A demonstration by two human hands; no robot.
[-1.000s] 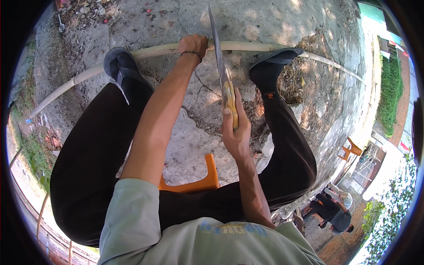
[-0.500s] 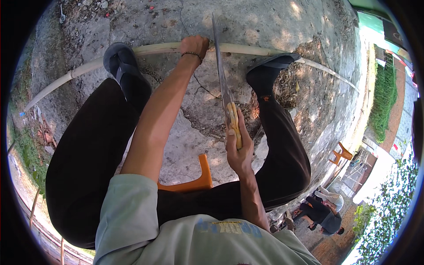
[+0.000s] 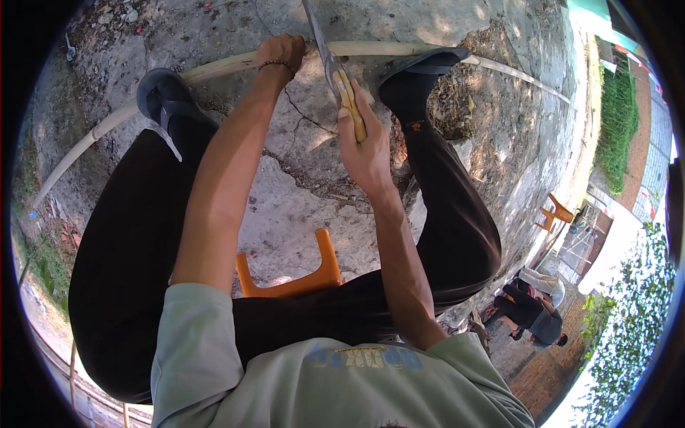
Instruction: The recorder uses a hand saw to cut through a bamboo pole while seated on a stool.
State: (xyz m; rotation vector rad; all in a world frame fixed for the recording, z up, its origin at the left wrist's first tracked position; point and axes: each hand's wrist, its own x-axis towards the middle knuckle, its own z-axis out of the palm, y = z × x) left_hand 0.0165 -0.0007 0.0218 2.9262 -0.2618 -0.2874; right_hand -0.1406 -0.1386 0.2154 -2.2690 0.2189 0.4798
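Note:
A long pale pole (image 3: pixel 378 48), like bamboo, lies across the ground in front of me, bending at both ends in the lens. My left hand (image 3: pixel 280 54), with a beaded bracelet at the wrist, is closed around the pole near its middle. In my right hand (image 3: pixel 367 146) is the yellow handle of a handsaw (image 3: pixel 322 37). The saw's blade points away from me and crosses the pole just right of my left hand; its tip runs past the top edge. My left sandal (image 3: pixel 160 100) and right sandal (image 3: pixel 428 63) rest at the pole on either side.
I sit over an orange plastic stool (image 3: pixel 327 260) on cracked concrete ground (image 3: pixel 285 192). Dry leaves and dirt (image 3: pixel 453 100) lie by my right foot. Another orange stool (image 3: pixel 556 212) stands farther right, and people (image 3: pixel 535 314) crouch at the lower right.
My right hand has pushed the saw forward, so the handle is now much nearer the pole. My left hand keeps its grip. The whole view has shifted slightly.

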